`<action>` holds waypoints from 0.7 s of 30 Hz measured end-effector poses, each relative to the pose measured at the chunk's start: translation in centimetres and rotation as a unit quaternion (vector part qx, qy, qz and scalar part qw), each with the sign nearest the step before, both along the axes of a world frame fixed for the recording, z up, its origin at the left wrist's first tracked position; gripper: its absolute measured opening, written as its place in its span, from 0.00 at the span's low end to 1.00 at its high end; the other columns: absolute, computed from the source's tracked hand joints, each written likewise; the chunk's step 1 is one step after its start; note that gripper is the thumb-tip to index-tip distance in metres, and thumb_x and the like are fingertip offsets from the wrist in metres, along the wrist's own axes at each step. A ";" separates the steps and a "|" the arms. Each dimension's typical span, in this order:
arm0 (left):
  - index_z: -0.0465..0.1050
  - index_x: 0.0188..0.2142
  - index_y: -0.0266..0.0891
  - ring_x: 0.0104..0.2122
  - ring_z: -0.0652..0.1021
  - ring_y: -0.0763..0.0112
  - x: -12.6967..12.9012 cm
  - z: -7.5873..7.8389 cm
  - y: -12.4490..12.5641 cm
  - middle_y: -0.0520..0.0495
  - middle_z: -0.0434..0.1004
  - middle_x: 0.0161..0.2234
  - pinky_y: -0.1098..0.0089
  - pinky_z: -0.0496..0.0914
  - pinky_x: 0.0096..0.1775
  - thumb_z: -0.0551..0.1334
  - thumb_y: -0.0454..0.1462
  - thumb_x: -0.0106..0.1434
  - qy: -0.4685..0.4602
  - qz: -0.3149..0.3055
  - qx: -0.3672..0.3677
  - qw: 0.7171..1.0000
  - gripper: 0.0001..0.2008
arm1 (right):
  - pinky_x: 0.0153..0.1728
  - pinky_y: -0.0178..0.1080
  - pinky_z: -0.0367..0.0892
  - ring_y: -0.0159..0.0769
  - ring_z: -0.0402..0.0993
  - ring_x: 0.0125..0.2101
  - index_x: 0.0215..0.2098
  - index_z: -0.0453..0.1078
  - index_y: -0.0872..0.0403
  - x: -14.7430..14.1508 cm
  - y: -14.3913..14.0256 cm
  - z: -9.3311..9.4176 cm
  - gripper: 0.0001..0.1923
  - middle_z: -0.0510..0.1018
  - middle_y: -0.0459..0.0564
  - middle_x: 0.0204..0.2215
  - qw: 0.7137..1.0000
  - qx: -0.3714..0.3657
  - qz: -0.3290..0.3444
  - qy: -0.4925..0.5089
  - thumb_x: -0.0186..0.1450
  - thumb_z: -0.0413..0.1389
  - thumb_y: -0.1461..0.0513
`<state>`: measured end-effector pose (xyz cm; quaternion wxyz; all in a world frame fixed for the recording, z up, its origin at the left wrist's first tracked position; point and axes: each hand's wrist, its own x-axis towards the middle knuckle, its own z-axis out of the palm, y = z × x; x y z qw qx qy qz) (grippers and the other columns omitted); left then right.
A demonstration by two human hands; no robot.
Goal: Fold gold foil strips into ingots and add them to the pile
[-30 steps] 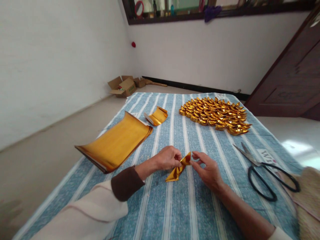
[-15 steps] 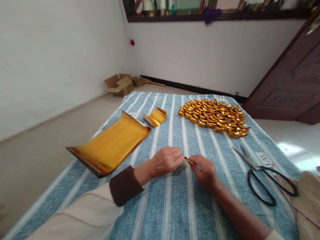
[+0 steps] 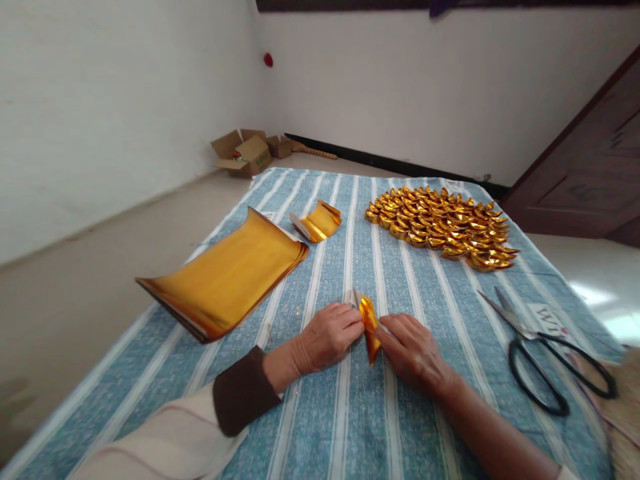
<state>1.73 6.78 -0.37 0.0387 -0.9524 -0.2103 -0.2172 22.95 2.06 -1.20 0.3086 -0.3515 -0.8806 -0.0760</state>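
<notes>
Head camera looks forward-down, close over striped cloth (image 3: 350, 413).

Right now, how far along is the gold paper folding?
Done: a large cluster of folded gold ingots lies on the striped cloth, far right. In hand: the left hand and right hand pinch one partly folded gold sheet between them. Left: a thick stack of flat gold sheets and a small curled gold piece beyond it. The scissors lie untouched.
</notes>
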 end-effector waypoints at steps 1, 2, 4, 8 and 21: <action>0.71 0.32 0.36 0.30 0.72 0.67 0.0 0.0 -0.1 0.46 0.73 0.30 0.66 0.67 0.33 0.48 0.33 0.72 0.003 0.004 -0.010 1.000 0.16 | 0.33 0.40 0.64 0.37 0.69 0.33 0.38 0.71 0.57 0.1 0.0 -0.1 0.12 0.76 0.53 0.34 1.000 -0.004 0.002 0.000 0.72 0.46 0.68; 0.71 0.32 0.36 0.31 0.72 0.67 0.0 0.0 -0.2 0.46 0.74 0.31 0.65 0.67 0.34 0.49 0.33 0.72 0.003 0.009 -0.020 1.000 0.15 | 0.33 0.40 0.64 0.37 0.69 0.33 0.38 0.71 0.56 0.2 0.0 -0.2 0.12 0.76 0.54 0.34 1.000 -0.009 0.002 0.000 0.72 0.46 0.67; 0.72 0.35 0.36 0.33 0.73 0.66 0.1 0.1 -0.3 0.45 0.75 0.34 0.65 0.69 0.36 0.51 0.33 0.71 -0.006 0.014 -0.039 0.999 0.13 | 0.34 0.40 0.64 0.38 0.70 0.34 0.36 0.72 0.56 0.3 0.1 -0.3 0.13 0.76 0.54 0.35 1.000 -0.017 0.001 -0.001 0.72 0.46 0.67; 0.73 0.38 0.35 0.43 0.75 0.63 0.2 0.1 -0.2 0.42 0.77 0.42 0.62 0.72 0.45 0.53 0.32 0.70 -0.059 -0.004 -0.072 0.996 0.10 | 0.34 0.40 0.65 0.38 0.70 0.34 0.36 0.72 0.56 0.4 0.1 -0.3 0.13 0.76 0.55 0.35 0.999 -0.032 -0.005 -0.008 0.71 0.46 0.68; 0.73 0.42 0.35 0.49 0.77 0.64 0.4 -0.4 0.7 0.41 0.79 0.46 0.59 0.72 0.52 0.52 0.32 0.71 -0.099 -0.037 -0.140 0.985 0.11 | 0.40 0.43 0.70 0.42 0.71 0.40 0.39 0.73 0.58 0.5 -0.2 0.5 0.13 0.76 0.57 0.37 0.997 -0.077 0.009 -0.018 0.71 0.46 0.68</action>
